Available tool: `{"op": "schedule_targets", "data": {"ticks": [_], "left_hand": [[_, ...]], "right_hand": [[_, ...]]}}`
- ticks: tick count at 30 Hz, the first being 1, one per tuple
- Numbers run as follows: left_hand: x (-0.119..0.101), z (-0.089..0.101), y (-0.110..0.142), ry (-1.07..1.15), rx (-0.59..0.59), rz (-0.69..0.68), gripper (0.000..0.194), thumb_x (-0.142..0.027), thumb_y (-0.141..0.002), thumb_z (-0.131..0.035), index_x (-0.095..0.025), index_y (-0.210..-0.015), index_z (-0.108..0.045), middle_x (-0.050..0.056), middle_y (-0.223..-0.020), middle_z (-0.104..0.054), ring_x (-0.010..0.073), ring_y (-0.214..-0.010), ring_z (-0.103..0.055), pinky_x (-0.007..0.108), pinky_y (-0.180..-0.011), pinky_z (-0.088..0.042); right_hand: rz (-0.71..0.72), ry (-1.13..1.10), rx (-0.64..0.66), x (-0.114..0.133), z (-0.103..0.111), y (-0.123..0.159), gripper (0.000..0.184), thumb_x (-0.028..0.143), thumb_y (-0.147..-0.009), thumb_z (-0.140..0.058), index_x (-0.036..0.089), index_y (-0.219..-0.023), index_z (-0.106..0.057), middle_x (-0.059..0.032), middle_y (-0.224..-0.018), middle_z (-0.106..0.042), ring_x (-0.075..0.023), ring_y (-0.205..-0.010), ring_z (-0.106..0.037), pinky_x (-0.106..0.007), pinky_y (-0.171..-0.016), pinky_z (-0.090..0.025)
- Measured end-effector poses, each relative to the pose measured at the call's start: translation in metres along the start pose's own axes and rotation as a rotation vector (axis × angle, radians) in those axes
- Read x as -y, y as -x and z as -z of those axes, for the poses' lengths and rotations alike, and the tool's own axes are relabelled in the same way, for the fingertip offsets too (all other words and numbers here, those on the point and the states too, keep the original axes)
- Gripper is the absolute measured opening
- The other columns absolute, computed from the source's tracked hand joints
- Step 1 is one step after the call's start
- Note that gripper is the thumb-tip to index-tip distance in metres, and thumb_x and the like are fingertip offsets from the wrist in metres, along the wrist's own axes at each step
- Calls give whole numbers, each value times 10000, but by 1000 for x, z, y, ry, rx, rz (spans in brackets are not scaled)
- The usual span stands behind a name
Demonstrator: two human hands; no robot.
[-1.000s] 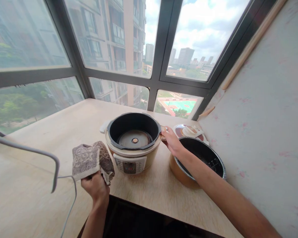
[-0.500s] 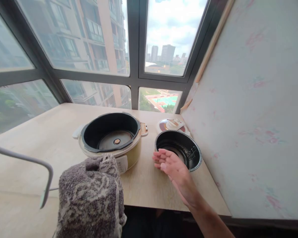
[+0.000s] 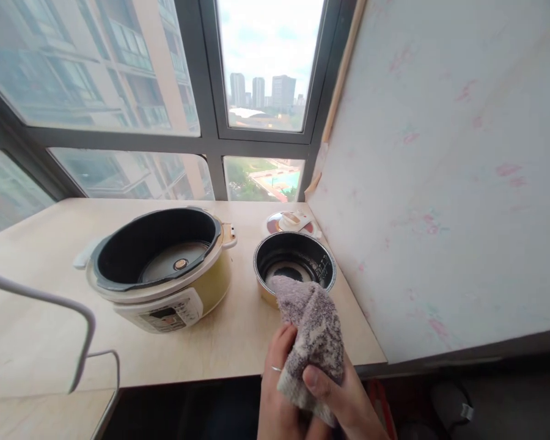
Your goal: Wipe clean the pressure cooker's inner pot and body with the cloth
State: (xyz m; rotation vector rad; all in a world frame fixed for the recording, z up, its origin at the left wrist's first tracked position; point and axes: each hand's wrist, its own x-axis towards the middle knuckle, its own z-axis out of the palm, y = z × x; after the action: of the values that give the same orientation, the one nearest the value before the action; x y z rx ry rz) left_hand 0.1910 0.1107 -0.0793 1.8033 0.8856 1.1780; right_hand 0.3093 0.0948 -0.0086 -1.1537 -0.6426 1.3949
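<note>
A grey-brown patterned towel (image 3: pixel 316 330) is bunched between my two hands, just in front of the inner pot. My left hand (image 3: pixel 279 379), with a ring on one finger, grips it from the left, its fingertips partly under the cloth. From the right my right hand (image 3: pixel 334 391) presses its thumb on the towel; its other fingers are hidden behind. The black-lined inner pot (image 3: pixel 263 284) stands upright on the wooden ledge, its near rim partly covered by the towel. To the left sits the cooker body (image 3: pixel 211 287), uncovered, dark inside with a round plate at the bottom.
A lid (image 3: pixel 275 223) with a white handle lies behind the inner pot. Grey curved metal tubing (image 3: pixel 89 324) juts in at the left. Windows (image 3: pixel 266 73) close off the back, and a flower-papered wall (image 3: pixel 440 183) bounds the right. The wooden ledge (image 3: pixel 242 348) ends at the front.
The towel has moved from the left, in front of the cooker body, to the right before the inner pot. My right hand, earlier open over the pot, now holds the towel. The view has shifted right.
</note>
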Motion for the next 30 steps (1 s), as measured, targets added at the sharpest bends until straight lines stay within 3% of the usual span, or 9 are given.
{"op": "schedule_targets", "data": {"ticks": [3,6,9,11,13,17,21,26,30], "left_hand": [[-4,-26,-8,-108,35,-263,904,-326,-812,-720,-356,-1600,-277,131,-1630,-295,421,-1513,-224,651,-1163,-333],[-13,-35,-14,-33,200,-327,828,-389,-842,-704,-314,-1581,-339,149,-1629,-295,405,-1523,-202,598,-1168,-349],[-22,-26,-20,112,237,-232,672,-352,-902,-654,-331,-1529,-416,136,-1581,-394,334,-1483,-347,523,-1167,-388],[-21,-15,-27,129,165,-65,499,-298,-945,-594,-342,-1437,-522,109,-1495,-509,273,-1395,-488,465,-1125,-452],[-13,-4,-36,135,20,107,338,-320,-957,-566,-298,-1287,-639,101,-1380,-606,259,-1286,-584,441,-1050,-516],[9,15,-55,152,-214,333,355,-421,-899,-614,-202,-1172,-677,124,-1256,-666,286,-1193,-628,468,-1023,-521],[20,22,-70,153,-373,352,440,-439,-845,-668,-186,-1201,-614,135,-1303,-628,310,-1272,-568,499,-1064,-481],[29,12,-91,115,-481,336,684,-426,-822,-717,-205,-1410,-444,156,-1545,-407,309,-1461,-369,489,-1192,-343],[41,8,-110,124,-523,432,914,-484,-810,-737,-200,-1548,-278,161,-1657,-206,315,-1538,-207,472,-1259,-190]], "right_hand": [[-16,-18,-221,-1,27,2,756,531,-619,-885,206,-1254,-636,-136,-1135,-734,-336,-1036,-706,-437,-899,-571],[-3,-31,-361,1,56,-2,689,492,-611,-894,206,-1195,-668,-126,-1121,-741,-344,-1035,-708,-448,-882,-584],[86,9,-479,6,78,-9,700,468,-603,-901,199,-1208,-673,-122,-1096,-747,-367,-1099,-685,-487,-931,-569],[199,76,-577,12,91,-15,717,455,-605,-902,200,-1231,-664,-114,-1108,-744,-363,-1131,-672,-498,-987,-539],[278,134,-636,18,104,-23,724,448,-608,-897,199,-1245,-657,-111,-1140,-735,-355,-1147,-663,-505,-1022,-515],[277,215,-594,29,131,-49,719,468,-630,-865,159,-1241,-649,-142,-1178,-716,-371,-1124,-665,-551,-1027,-496],[318,578,-569,23,151,-88,862,497,-704,-768,177,-1453,-483,-153,-1407,-586,-361,-1315,-542,-559,-1149,-370],[262,985,-465,-2,157,-125,905,457,-782,-617,58,-1538,-319,-235,-1555,-390,-374,-1463,-357,-526,-1194,-305],[336,1123,-458,-7,150,-124,892,480,-856,-546,-16,-1544,-270,-280,-1571,-331,-389,-1470,-333,-540,-1188,-316]]}}
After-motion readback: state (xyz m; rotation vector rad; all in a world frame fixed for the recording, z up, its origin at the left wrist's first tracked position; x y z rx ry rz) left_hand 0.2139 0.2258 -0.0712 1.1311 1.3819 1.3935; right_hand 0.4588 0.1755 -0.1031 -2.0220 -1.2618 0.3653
